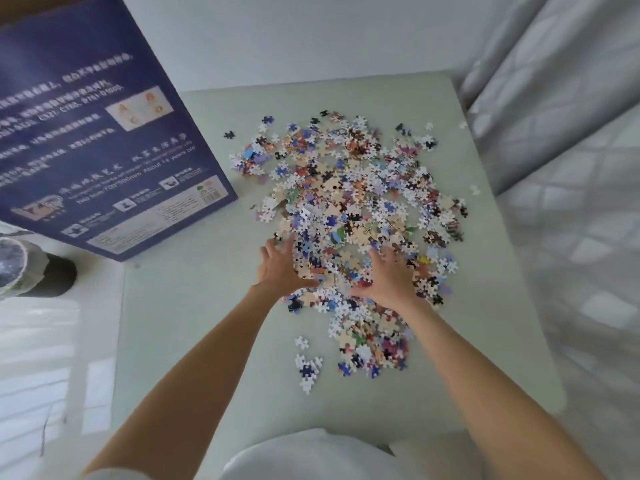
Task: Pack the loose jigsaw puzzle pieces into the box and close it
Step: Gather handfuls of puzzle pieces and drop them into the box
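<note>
A pale green table (194,341) carries a wide spread of loose jigsaw puzzle pieces (353,202) over its middle and right, with a few stray pieces at the far right edge and a small cluster (307,370) near the person. The dark blue puzzle box (104,140) stands tilted at the far left, its printed face showing; grey curtains (571,150) hang along the right and a dark round object (52,275) sits on the floor at left. Both bare arms reach forward, the left hand (280,268) and the right hand (391,275) lying palm-down with fingers spread and relaxed on the near part of the pile, touching pieces but gripping none.
</note>
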A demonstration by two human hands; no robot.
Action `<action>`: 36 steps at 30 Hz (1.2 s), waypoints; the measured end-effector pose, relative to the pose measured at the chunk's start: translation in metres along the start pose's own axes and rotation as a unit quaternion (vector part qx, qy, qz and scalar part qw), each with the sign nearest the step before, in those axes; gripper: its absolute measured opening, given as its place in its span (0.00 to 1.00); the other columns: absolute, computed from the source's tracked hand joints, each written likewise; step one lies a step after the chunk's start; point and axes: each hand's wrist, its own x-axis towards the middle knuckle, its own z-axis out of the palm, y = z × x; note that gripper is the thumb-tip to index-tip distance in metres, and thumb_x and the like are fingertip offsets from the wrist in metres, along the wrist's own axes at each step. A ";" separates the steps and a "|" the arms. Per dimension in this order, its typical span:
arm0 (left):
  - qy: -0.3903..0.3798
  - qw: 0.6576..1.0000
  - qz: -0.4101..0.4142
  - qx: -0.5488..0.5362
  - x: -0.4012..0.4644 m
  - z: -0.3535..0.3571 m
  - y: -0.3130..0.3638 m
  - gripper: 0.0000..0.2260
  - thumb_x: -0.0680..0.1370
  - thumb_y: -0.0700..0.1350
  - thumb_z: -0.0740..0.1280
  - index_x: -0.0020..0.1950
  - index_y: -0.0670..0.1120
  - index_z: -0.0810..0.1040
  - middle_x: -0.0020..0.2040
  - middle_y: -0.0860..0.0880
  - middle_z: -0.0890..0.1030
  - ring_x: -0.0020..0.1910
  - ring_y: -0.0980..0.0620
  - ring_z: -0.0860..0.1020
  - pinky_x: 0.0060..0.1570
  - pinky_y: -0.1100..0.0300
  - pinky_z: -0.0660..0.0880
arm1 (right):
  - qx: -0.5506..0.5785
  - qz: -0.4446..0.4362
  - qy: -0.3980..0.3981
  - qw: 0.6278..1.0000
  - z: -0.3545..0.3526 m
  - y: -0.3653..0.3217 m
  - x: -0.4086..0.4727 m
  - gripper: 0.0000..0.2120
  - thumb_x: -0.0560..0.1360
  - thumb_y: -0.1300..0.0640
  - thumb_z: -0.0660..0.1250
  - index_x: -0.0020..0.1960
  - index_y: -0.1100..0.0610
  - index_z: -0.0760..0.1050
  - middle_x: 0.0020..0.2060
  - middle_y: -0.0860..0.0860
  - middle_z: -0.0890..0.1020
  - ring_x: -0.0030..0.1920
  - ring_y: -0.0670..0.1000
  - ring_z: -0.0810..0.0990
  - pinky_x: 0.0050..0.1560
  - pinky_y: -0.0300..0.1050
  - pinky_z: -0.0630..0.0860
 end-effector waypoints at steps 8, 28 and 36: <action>0.021 0.996 0.036 -0.084 -0.010 0.025 0.004 0.38 0.66 0.51 0.77 0.70 0.55 0.62 0.62 0.45 0.68 0.59 0.45 0.71 0.56 0.55 0.70 | -0.033 -0.091 0.035 0.995 0.018 -0.044 0.019 0.50 0.61 0.31 0.69 0.72 0.56 0.55 0.67 0.56 0.64 0.65 0.57 0.63 0.65 0.51 0.65; 0.080 0.992 0.045 -0.086 -0.022 0.004 -0.029 0.13 0.76 0.49 0.67 0.60 0.49 0.78 0.51 0.46 0.81 0.47 0.48 0.80 0.47 0.59 0.74 | 0.171 -0.155 0.026 0.973 0.015 -0.059 0.020 0.18 0.71 0.58 0.71 0.60 0.57 0.74 0.58 0.53 0.76 0.54 0.52 0.77 0.55 0.41 0.72; 0.069 0.993 0.010 -0.091 -0.022 -0.007 -0.042 0.11 0.77 0.47 0.67 0.58 0.47 0.79 0.52 0.44 0.80 0.46 0.47 0.78 0.44 0.61 0.70 | 0.165 -0.137 0.074 0.974 -0.005 -0.049 0.018 0.17 0.71 0.55 0.72 0.57 0.60 0.76 0.41 0.56 0.82 0.36 0.49 0.71 0.38 0.40 0.64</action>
